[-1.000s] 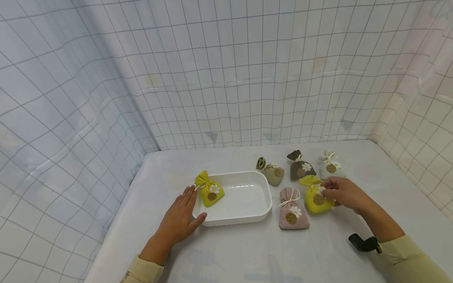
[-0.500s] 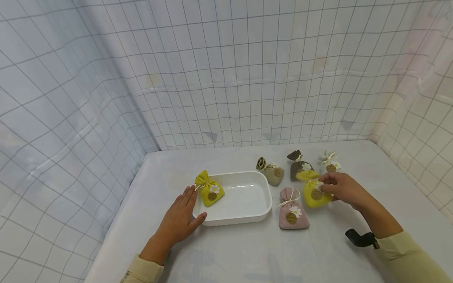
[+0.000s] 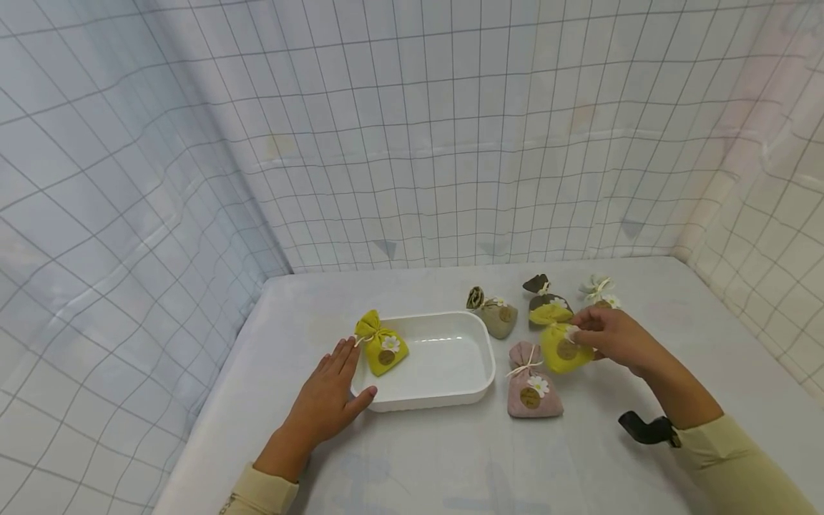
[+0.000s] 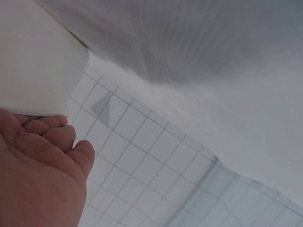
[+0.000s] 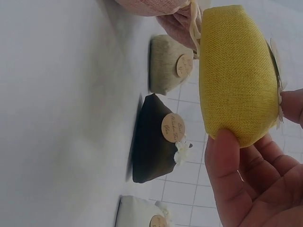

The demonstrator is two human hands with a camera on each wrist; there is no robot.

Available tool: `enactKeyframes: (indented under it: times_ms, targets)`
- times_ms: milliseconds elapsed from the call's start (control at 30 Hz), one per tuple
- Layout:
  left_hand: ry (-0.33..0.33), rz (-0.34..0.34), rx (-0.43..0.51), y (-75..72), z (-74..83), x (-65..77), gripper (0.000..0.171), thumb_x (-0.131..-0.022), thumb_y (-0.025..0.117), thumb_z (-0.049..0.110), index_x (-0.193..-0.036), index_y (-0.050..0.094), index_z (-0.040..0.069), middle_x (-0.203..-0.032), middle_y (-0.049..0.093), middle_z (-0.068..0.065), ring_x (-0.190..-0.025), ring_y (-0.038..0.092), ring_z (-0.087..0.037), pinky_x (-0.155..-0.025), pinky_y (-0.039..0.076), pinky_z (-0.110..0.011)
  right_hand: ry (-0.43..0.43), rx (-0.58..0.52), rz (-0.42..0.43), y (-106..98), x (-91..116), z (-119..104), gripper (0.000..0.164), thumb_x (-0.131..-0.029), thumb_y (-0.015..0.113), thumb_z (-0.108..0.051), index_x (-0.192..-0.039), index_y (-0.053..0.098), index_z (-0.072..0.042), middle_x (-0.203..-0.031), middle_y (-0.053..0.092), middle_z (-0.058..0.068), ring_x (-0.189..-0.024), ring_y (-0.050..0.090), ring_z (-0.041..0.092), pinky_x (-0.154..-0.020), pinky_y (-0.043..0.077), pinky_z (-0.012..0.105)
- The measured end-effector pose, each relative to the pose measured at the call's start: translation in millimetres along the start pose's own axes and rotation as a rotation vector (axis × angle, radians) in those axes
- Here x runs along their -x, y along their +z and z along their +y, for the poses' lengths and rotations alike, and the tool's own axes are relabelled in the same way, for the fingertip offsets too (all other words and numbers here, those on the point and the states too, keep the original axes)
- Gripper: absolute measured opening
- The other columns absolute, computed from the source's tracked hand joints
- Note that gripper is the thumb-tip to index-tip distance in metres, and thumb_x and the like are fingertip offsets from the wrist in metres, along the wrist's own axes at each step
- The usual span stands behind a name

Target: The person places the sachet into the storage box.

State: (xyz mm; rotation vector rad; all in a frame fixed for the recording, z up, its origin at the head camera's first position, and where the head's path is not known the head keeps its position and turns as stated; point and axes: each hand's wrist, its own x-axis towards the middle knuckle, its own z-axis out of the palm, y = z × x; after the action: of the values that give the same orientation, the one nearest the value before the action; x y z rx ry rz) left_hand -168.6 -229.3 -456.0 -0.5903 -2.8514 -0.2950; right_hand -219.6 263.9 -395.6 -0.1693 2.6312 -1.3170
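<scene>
Between thumb and fingers, my right hand (image 3: 614, 338) pinches a yellow drawstring pouch (image 3: 560, 352) with a white flower and a round tag. In the right wrist view this pouch (image 5: 236, 75) hangs above the table surface. My left hand (image 3: 325, 393), fingers straight, rests against the left end of a white rectangular dish (image 3: 444, 365). Another yellow pouch (image 3: 385, 352) lies inside the dish at its left end, its tied top leaning over the rim. A pink pouch (image 3: 531, 393) lies on the table between the dish and the held pouch.
Behind the held pouch lie a tan pouch (image 3: 498, 318), a dark brown pouch (image 5: 154, 142) and a pale pouch (image 5: 135, 213). A black curved device (image 3: 646, 429) is strapped at my right wrist. Gridded white curtains (image 3: 450, 143) enclose the white-covered table (image 3: 438, 465).
My right hand has lifted the yellow pouch off the table and carried it a little to the left, in front of the brown pouch. The left hand stays where it was.
</scene>
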Motion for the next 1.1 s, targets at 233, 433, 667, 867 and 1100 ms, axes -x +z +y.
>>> enactKeyframes:
  times_ms: [233, 433, 667, 867, 1100]
  targets:
    - [0.0, -0.002, 0.004, 0.1, 0.7, 0.3, 0.083, -0.097, 0.056, 0.053, -0.152, 0.034, -0.005, -0.161, 0.025, -0.017, -0.149, 0.021, -0.031, -0.117, 0.024, -0.052, -0.029, 0.005, -0.003, 4, -6, -9, 0.037, -0.094, 0.066, -0.024, -0.121, 0.059, 0.001, -0.118, 0.064, 0.021, -0.1, 0.063, 0.029, -0.073, 0.058, 0.037]
    - [-0.003, -0.005, 0.004, 0.2, 0.3, 0.4, 0.083, -0.097, 0.053, 0.055, -0.152, 0.033, -0.004, -0.161, 0.025, -0.016, -0.149, 0.02, -0.031, -0.117, 0.024, -0.052, -0.048, 0.019, -0.005, 7, -13, -15, 0.041, -0.094, 0.066, -0.025, -0.123, 0.059, 0.002, -0.12, 0.064, 0.022, -0.101, 0.063, 0.03, -0.072, 0.058, 0.038]
    - [-0.002, -0.003, 0.001, -1.7, 0.1, 0.0, 0.083, -0.097, 0.053, 0.055, -0.152, 0.033, -0.004, -0.161, 0.025, -0.017, -0.149, 0.02, -0.031, -0.116, 0.025, -0.053, -0.053, 0.017, -0.006, 9, -20, -23, 0.041, -0.094, 0.066, -0.027, -0.124, 0.059, 0.001, -0.127, 0.061, 0.024, -0.105, 0.063, 0.032, -0.074, 0.058, 0.039]
    - [0.001, -0.002, -0.002, -2.9, 0.6, -0.5, 0.083, -0.097, 0.053, 0.054, -0.152, 0.032, -0.004, -0.161, 0.025, -0.017, -0.149, 0.02, -0.031, -0.116, 0.024, -0.052, -0.073, -0.019, -0.022, 20, -26, -33, 0.037, -0.093, 0.067, -0.025, -0.12, 0.061, 0.0, -0.127, 0.061, 0.023, -0.107, 0.061, 0.034, -0.074, 0.058, 0.04]
    - [0.007, 0.011, 0.014, -1.2, 0.8, 0.1, 0.081, -0.097, 0.056, 0.051, -0.151, 0.035, -0.005, -0.16, 0.027, -0.018, -0.148, 0.022, -0.033, -0.115, 0.026, -0.054, -0.067, -0.018, -0.041, 32, -34, -42, 0.04, -0.093, 0.067, -0.027, -0.123, 0.06, -0.001, -0.132, 0.058, 0.024, -0.114, 0.059, 0.037, -0.075, 0.059, 0.04]
